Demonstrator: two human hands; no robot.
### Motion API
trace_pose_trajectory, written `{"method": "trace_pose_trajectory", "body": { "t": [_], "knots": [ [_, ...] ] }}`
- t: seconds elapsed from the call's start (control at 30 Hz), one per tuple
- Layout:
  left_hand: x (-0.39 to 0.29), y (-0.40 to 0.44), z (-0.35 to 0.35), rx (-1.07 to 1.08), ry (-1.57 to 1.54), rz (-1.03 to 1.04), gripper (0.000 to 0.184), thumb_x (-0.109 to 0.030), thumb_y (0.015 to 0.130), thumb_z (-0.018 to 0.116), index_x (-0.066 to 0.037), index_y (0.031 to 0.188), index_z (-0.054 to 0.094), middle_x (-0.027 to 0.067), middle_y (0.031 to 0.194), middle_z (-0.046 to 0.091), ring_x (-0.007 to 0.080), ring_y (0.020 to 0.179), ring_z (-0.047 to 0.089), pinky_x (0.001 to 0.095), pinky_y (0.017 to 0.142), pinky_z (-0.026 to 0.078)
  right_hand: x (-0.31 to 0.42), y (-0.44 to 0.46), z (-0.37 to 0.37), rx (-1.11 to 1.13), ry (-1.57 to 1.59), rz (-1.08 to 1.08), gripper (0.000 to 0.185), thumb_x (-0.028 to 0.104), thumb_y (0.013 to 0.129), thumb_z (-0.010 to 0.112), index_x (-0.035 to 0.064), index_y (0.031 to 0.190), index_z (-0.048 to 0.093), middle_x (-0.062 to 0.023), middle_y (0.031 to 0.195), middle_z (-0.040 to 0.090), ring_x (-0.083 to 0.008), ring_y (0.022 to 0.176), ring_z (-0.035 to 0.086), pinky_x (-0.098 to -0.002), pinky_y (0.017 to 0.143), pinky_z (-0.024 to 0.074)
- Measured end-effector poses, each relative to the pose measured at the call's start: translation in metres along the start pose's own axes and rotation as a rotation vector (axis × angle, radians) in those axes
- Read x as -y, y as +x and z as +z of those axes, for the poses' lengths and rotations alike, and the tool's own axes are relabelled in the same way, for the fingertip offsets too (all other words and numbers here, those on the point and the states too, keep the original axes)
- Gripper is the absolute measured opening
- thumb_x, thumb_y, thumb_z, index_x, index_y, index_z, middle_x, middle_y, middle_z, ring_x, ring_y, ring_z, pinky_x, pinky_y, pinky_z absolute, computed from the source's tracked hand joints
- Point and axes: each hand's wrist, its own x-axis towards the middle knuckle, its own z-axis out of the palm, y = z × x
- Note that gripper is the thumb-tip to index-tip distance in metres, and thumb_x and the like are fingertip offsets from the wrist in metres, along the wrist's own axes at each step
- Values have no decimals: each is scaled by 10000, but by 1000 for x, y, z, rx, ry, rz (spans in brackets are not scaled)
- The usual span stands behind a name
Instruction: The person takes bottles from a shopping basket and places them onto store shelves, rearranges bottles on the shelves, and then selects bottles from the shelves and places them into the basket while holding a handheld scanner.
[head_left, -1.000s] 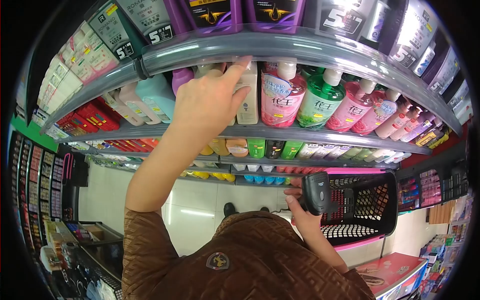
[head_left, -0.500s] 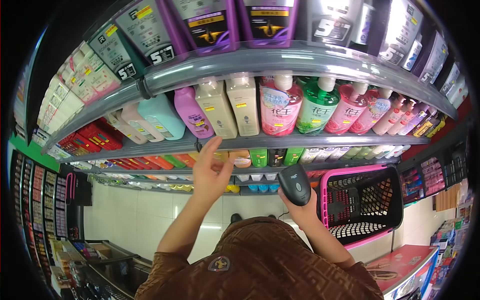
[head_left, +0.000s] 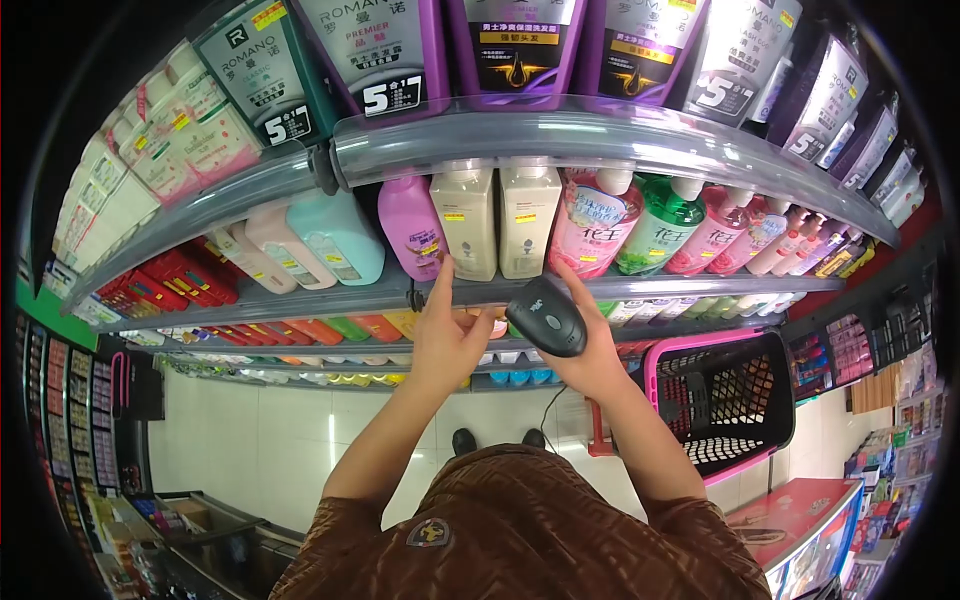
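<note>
the black scanner (head_left: 546,318) is clamped in the right hand (head_left: 592,362), before the shelf (head_left: 300,302). the left hand (head_left: 446,338) is held open and apart from it, its forefinger raised near the purple bottle (head_left: 410,232). the basket (head_left: 742,388) is seen beside the right forearm.

Left hand (head_left: 445,340) — down from the beige bottles (head_left: 528,230), which it partly covered at first, to a place low before the shelf edge (head_left: 470,293), nearer the right hand (head_left: 590,360). Handheld barcode scanner (head_left: 548,318), in right hand — shifted leftward from beside the pink-rimmed shopping basket (head_left: 650,400), now below those bottles.
</note>
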Motion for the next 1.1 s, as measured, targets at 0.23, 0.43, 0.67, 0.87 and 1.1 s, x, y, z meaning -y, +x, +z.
{"method": "trace_pose_trajectory", "body": {
  "t": [0.23, 0.43, 0.67, 0.87, 1.1],
  "knots": [
    [33, 0, 24, -147, -198, 224, 887, -7, 888, 703, 72, 1603, 184, 287, 1426, 507, 241, 804, 753, 322, 695, 592, -5, 11, 15, 87, -112, 72, 557, 66, 743, 838, 46, 1279, 690, -256, 1456, 575, -409, 1535, 332, -473, 1146, 418],
    [20, -1, 22, 262, 7, 8, 903, 33, 916, 641, -2, 1650, 115, 206, 1251, 632, 195, 1045, 704, 263, 759, 564, -18, 4, 13, 13, 17, 87, 530, 76, 757, 829, 38, 1267, 691, -266, 1424, 598, -389, 1538, 333, -463, 1150, 415],
    [39, 16, 51, 182, 36, 217, 1049, -60, 858, 695, -38, 1665, 27, 164, 1109, 733, 329, 984, 738, 404, 836, 554, -24, 3, 14, 52, 52, 99, 475, 88, 752, 822, 22, 1207, 703, -296, 1459, 556, -387, 1535, 335, -451, 1125, 443],
    [31, 17, 53, 258, -162, 192, 1160, -2, 821, 748, -11, 1654, -58, 138, 1187, 709, 265, 1122, 692, 364, 995, 510, -15, 0, 12, 38, -116, 33, 458, 137, 740, 842, 32, 1169, 721, -386, 1457, 496, -355, 1493, 405, -454, 1074, 486],
    [31, 17, 50, 282, -151, 221, 1145, 8, 827, 739, -16, 1656, -50, 133, 1187, 704, 273, 1097, 696, 361, 997, 509, -7, 0, 17, -6, -246, -98, 495, 128, 715, 844, 34, 1184, 719, -361, 1485, 491, -374, 1417, 507, -445, 1007, 532]
  ]
}}
